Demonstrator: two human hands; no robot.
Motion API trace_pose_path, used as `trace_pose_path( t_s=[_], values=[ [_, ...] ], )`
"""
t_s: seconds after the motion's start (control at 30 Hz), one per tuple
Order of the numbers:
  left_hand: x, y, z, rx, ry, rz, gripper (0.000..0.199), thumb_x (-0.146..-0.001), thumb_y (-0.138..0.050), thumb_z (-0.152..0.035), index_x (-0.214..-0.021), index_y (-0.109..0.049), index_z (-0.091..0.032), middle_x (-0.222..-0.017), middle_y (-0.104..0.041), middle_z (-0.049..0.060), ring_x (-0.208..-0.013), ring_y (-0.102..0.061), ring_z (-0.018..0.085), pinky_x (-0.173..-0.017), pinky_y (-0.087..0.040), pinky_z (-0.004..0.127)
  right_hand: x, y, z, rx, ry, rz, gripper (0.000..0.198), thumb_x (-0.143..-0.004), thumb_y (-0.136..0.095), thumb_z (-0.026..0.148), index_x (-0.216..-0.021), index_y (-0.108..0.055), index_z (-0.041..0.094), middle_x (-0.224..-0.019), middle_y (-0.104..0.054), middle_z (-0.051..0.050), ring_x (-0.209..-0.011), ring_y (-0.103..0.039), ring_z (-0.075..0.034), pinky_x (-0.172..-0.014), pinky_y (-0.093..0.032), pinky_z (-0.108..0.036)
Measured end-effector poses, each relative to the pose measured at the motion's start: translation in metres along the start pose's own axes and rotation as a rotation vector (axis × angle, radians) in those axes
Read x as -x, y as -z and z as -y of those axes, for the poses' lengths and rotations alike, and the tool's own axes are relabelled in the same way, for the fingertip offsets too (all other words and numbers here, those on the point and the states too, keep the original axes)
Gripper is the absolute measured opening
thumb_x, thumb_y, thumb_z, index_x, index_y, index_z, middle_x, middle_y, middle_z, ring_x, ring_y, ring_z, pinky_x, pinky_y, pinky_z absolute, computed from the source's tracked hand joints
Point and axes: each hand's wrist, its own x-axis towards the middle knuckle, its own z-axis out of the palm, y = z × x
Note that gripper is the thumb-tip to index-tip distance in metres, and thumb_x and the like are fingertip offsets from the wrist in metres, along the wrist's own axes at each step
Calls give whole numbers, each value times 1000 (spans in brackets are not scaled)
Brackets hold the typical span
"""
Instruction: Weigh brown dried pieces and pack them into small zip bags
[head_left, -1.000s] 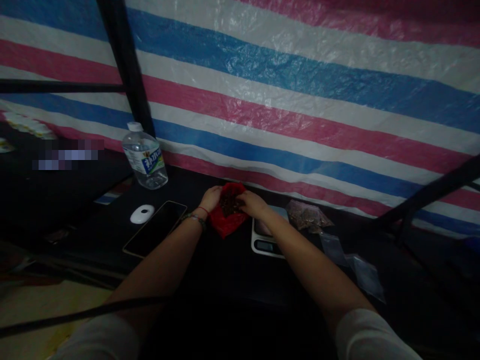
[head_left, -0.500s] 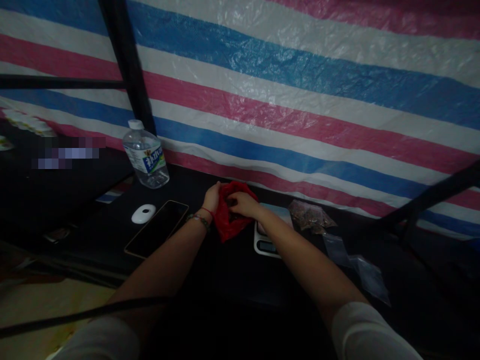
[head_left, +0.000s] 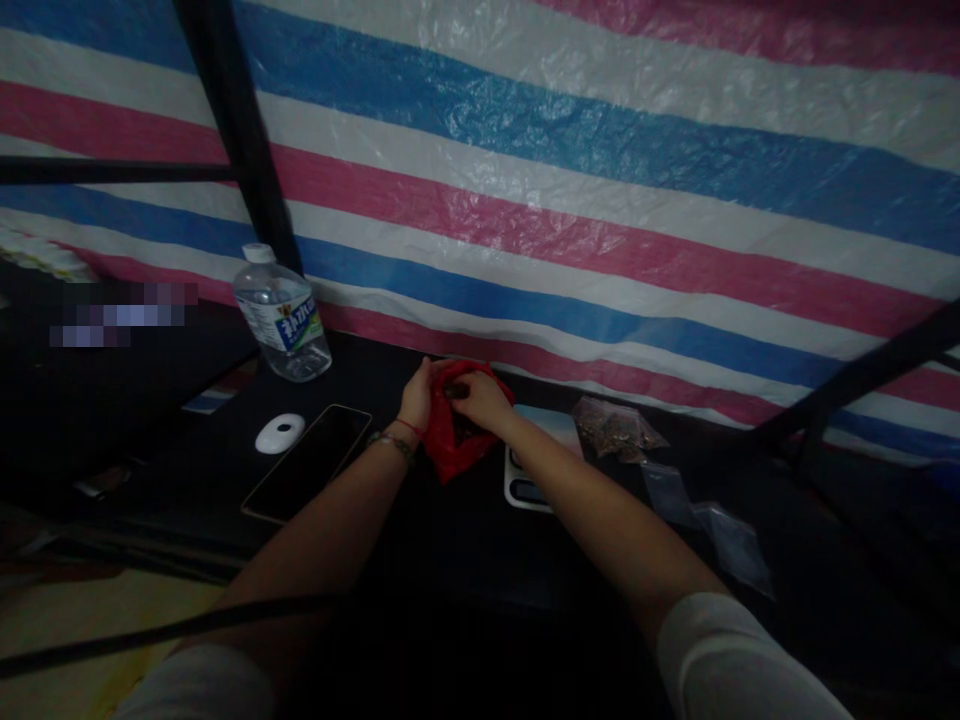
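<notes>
Right now both hands meet on a red bag (head_left: 450,450) that sits on the black table (head_left: 420,560), near the middle of the picture. The left hand (head_left: 416,397) grips the left edge of the bag, at about nine o'clock from its opening, with the fingers closed on the plastic. The right hand (head_left: 482,400) is at the top of the bag, at about one o'clock, and its fingers curl down on the rim or into the opening; the light is weak, so I cannot tell if they pinch the plastic or something inside. Some dark small pieces show inside the bag, perhaps seeds or dried spice.

Just beside the bag, at three o'clock and partly under the right forearm, stands a small scale (head_left: 529,485) with a pale plate. Farther to three o'clock lies a clear packet (head_left: 615,430) filled with brown bits, and at about four o'clock from it lie two flat clear packets (head_left: 712,520) on the table.

At nine o'clock from the bag lies a dark phone (head_left: 309,460), and next to it a white round thing (head_left: 279,433). A water bottle (head_left: 281,315) stands upright at ten o'clock, close to the striped sheet (head_left: 600,200) of blue, pink and white behind the table.
</notes>
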Motion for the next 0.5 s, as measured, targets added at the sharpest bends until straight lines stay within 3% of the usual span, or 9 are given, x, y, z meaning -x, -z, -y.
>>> trace_pose_path(
  t_s=[0.13,0.37,0.5],
  values=[
    [-3,5,3,-103,-47,-34,51,-82,-49,-58,-94,-68,-12,-94,-71,12,-96,-64,26,-92,-44,40,-1,-1,4,-30,12,3,16,-68,-61,11,-81,-71,14,-83,-72,-7,-75,-64,-18,-70,-46,-25],
    [-5,3,2,-50,-11,-59,50,-83,-47,-57,-93,-67,-12,-94,-71,12,-96,-64,26,-89,-45,40,-2,-8,2,-67,-75,47,20,-68,-62,10,-84,-71,14,-85,-72,-6,-76,-65,-18,-71,-47,-25],
    [-2,0,-1,-74,-21,-22,49,-86,-46,-55,-93,-67,-11,-95,-71,13,-98,-64,26,-91,-45,40,-4,-9,-1,-67,-108,2,21,-67,-60,9,-84,-70,14,-86,-72,-7,-78,-66,-19,-73,-48,-26]
  ],
)
